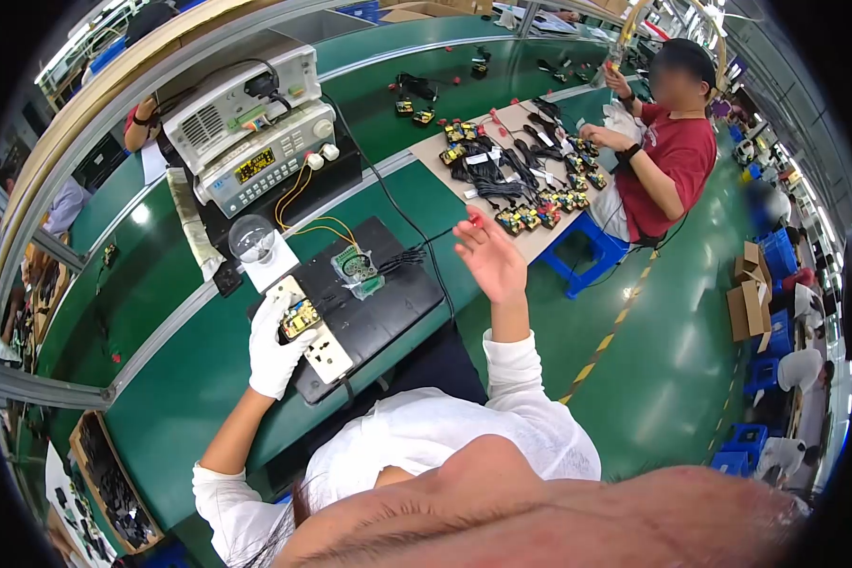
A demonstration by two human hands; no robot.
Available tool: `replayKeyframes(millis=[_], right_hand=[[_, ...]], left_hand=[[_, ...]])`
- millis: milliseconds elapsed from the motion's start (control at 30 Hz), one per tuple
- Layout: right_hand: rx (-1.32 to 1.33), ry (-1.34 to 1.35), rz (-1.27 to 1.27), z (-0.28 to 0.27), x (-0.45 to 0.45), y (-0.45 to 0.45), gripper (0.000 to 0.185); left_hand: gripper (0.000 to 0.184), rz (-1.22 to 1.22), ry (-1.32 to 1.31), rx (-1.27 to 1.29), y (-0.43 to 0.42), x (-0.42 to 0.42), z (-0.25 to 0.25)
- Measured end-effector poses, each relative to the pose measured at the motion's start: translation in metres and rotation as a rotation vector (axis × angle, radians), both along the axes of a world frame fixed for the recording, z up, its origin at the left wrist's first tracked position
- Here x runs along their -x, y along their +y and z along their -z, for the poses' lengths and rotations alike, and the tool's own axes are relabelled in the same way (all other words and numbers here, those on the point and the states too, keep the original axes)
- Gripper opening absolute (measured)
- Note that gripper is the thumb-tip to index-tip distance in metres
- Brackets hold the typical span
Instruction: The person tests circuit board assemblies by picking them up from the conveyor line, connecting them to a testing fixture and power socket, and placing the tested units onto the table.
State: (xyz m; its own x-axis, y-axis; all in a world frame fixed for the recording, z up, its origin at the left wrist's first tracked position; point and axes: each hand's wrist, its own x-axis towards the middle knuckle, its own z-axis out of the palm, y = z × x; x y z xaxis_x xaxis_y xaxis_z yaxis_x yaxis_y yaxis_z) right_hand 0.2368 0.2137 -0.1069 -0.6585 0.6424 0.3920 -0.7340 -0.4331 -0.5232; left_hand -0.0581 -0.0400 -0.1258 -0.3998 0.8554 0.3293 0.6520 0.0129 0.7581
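Note:
My left hand (276, 348), in a white glove, is closed around a small circuit board (299, 319) with yellow parts. The board sits over a white power strip (329, 358), and whether it touches the strip I cannot tell. My bare right hand (494, 260) is raised to the right of the bench, with a small red cap (474, 217) at its fingertips. A black cable (442, 235) runs towards that cap from the bench. Between my hands, a green board in clear wrap (357, 271) lies on a black panel (388, 308), with yellow wires going into it.
A bench instrument (256, 156) with a lit display stands behind the power strip, beside a clear dome (253, 239). Boards with black cables (511, 175) cover a tan board at right. A co-worker in a red shirt (677, 156) sits there, beside a blue stool (585, 248).

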Motion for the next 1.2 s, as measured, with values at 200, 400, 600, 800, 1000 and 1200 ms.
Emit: replayKeyframes(millis=[200, 400, 600, 800, 1000, 1200], right_hand=[[-0.076, -0.266, 0.255, 0.006, 0.005, -0.001, 0.041], [-0.046, -0.158, 0.239, 0.026, 0.011, 0.008, 0.03], [0.147, -0.225, 0.252, 0.014, 0.016, -0.003, 0.026], [0.202, -0.129, 0.208, 0.026, 0.016, 0.003, 0.023], [0.228, -0.113, 0.267, 0.023, 0.02, 0.001, 0.022], [0.116, -0.291, 0.54, 0.023, 0.026, -0.002, 0.03]], left_hand=[[0.065, -0.074, 0.238, 0.02, -0.005, -0.006, 0.0], [0.061, -0.071, 0.234, -0.015, -0.004, -0.009, -0.001], [0.06, -0.056, 0.204, -0.019, -0.004, -0.007, 0.001], [0.062, -0.064, 0.186, -0.042, -0.003, -0.008, 0.003], [0.063, -0.051, 0.197, -0.085, -0.002, -0.007, 0.004], [0.062, -0.052, 0.21, -0.091, -0.001, -0.007, 0.002]])
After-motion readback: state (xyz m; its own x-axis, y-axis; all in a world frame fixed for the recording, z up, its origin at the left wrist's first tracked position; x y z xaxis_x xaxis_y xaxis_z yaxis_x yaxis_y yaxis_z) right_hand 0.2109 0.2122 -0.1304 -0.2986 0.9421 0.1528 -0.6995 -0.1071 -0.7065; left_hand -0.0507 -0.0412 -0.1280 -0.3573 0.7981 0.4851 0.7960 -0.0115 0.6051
